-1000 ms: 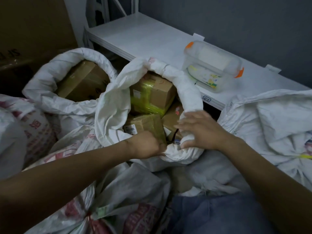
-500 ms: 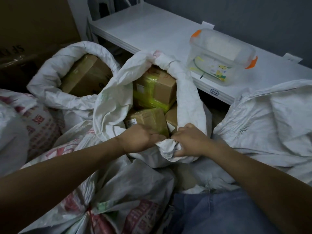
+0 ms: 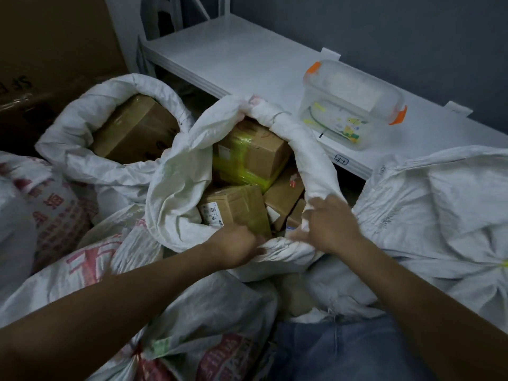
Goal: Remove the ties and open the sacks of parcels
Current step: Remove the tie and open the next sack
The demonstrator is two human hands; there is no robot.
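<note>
A white woven sack (image 3: 176,188) stands open in the middle, its rim rolled down. Inside lie cardboard parcels: one wrapped in yellow-green tape (image 3: 247,155) and one with a barcode label (image 3: 233,207). My left hand (image 3: 236,246) grips the near rim of this sack. To its right, my right hand (image 3: 327,224), blurred, holds the rolled rim on the sack's right side. Another open sack (image 3: 68,133) at the left holds a brown box (image 3: 134,127). A closed white sack (image 3: 439,215) lies at the right, a yellow tie (image 3: 504,262) at the frame edge.
A red-printed sack (image 3: 192,325) lies under my left forearm, and another sits at the far left (image 3: 49,210). Behind the sacks, a white shelf (image 3: 233,59) carries a clear plastic container with orange clips (image 3: 351,105). A large brown carton (image 3: 55,37) stands at the upper left.
My right hand slid from the near rim, close to the left hand, up along the sack's right side. The sack mouth is spread wider. The left hand stays on the near rim.
</note>
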